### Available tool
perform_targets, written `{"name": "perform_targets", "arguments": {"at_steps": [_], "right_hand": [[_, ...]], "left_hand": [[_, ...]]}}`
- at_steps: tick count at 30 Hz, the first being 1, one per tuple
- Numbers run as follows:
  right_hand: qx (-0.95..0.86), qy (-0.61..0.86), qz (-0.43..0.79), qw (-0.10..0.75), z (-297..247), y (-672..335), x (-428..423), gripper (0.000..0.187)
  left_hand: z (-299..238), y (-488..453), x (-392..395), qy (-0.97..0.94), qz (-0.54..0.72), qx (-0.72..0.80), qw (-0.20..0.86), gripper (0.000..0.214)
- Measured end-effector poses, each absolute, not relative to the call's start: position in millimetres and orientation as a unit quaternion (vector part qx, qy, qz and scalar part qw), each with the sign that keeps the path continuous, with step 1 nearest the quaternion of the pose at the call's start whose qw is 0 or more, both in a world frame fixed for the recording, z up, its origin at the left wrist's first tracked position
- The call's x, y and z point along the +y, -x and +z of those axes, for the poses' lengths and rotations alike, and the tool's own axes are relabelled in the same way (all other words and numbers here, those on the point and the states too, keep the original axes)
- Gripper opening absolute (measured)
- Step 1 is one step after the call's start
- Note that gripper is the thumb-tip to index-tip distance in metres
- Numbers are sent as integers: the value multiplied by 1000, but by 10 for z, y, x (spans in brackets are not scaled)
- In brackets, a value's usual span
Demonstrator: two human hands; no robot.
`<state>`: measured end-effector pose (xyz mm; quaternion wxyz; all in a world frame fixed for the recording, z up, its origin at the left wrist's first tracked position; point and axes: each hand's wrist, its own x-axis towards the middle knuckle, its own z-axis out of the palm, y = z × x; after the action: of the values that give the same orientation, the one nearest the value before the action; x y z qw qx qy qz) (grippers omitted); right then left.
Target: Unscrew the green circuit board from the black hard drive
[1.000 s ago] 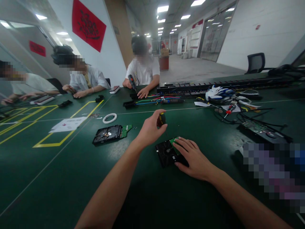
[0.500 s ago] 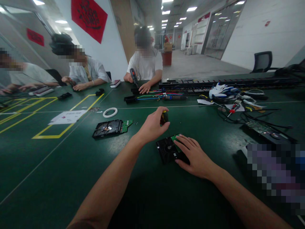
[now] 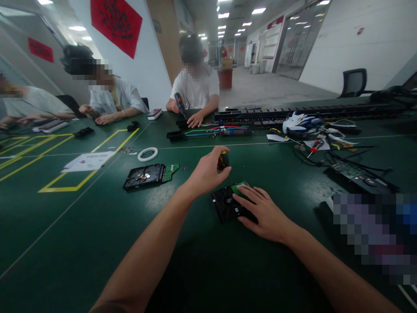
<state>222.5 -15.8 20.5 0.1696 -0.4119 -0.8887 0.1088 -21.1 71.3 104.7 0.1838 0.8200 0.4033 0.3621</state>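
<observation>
My left hand [image 3: 210, 169] is closed around the yellow and black handle of a screwdriver [image 3: 224, 159], held upright with its thin shaft pointing down. Below it lies a black hard drive [image 3: 224, 204] with a green circuit board [image 3: 239, 188] along its far side. The shaft's tip meets the drive near that board; the exact contact point is too small to make out. Resting over the drive's right part is my right hand [image 3: 262, 213], fingers spread, covering some of the board and casing. A second hard drive [image 3: 145, 176] with a green board protruding lies to the left.
A white tape ring [image 3: 147, 154], small screws [image 3: 183, 168] and a paper sheet [image 3: 87, 161] lie left. Gloves [image 3: 301, 124], a red-handled screwdriver [image 3: 315, 148], cables and another drive [image 3: 361, 177] are at right. Across the table a co-worker [image 3: 195, 87] holds a power screwdriver [image 3: 179, 104].
The whole view has shifted slightly, so things appear a little further left. My left hand still grips the screwdriver over the drive, and my right hand stays on it.
</observation>
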Motion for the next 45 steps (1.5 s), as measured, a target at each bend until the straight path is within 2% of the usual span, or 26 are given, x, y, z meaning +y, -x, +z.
{"name": "perform_targets", "arguments": {"at_steps": [20,32,40,45], "right_hand": [[-903,394,89,144,193,-2256,-147,67],[-897,395,104,168,185,-2248,-135,67],[-890,391,115,204,149,-2253,-110,60],[-893,390,109,198,152,-2258,-104,59]], "left_hand": [[1037,216,713,-825,358,401,174,52],[1022,219,717,-829,352,403,159,52],[1007,213,733,-823,366,402,165,50],[987,210,742,-820,372,402,170,51]]}}
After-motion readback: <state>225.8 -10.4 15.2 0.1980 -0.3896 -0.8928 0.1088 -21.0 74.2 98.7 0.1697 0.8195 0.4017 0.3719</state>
